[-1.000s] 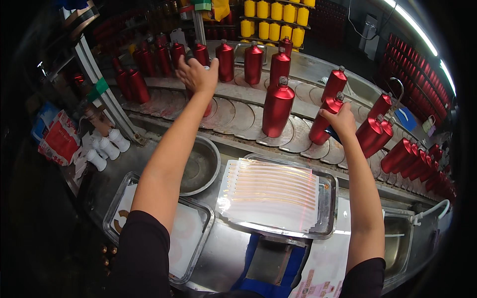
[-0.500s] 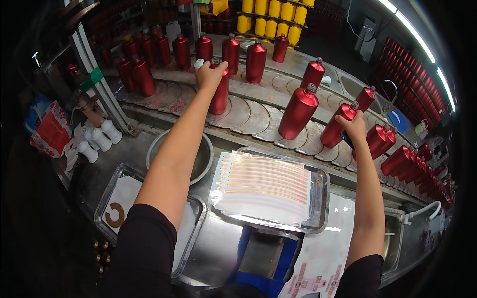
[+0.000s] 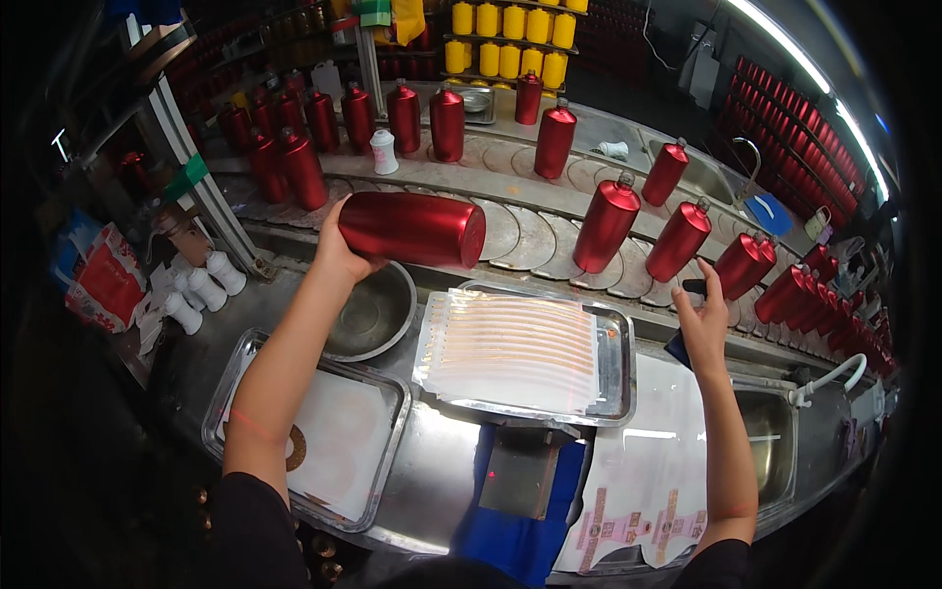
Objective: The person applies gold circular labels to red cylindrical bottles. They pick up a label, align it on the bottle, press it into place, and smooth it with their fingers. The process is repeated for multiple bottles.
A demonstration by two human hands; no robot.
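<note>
My left hand (image 3: 339,249) is closed round the neck end of a glossy red bottle (image 3: 417,228). The bottle lies nearly level in the air, its flat base turned to the right, above the conveyor's near edge. My right hand (image 3: 704,319) is off the bottles, thumb and index finger apart. A dark blue flat piece (image 3: 677,348) is held against its palm, partly hidden by the fingers; its kind cannot be made out. Just beyond that hand, a red bottle (image 3: 679,241) stands on the conveyor of overlapping metal plates (image 3: 525,240), beside another red bottle (image 3: 606,226).
In front lies a metal tray (image 3: 616,368) with sheets of gold-striped transfers (image 3: 520,348). A steel bowl (image 3: 378,319) and another tray (image 3: 392,432) are at left. Printed sheets (image 3: 643,461), a blue cloth (image 3: 481,506) and a sink (image 3: 770,442) are nearer me. A white cap (image 3: 384,153) stands among bottles.
My left hand has lifted the red bottle off the conveyor, brought it nearer and tipped it on its side. My right hand has let go of a bottle and drawn back toward me.
</note>
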